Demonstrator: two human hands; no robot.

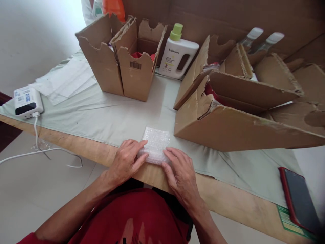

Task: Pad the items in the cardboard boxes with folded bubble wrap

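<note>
Bubble wrap (156, 138) lies between both hands at table edge (228, 195), flap toward 12. Folded roll's long axis runs about 9-to-3. Left hand (128, 157) grips 9 end, right hand (179, 171) 3 end; equally near.

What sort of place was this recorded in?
Probably a makeshift worktable in a home or small workroom: a cloth-covered table, open cardboard boxes with rough-cut edges, and bubble wrap at its front edge.
</note>
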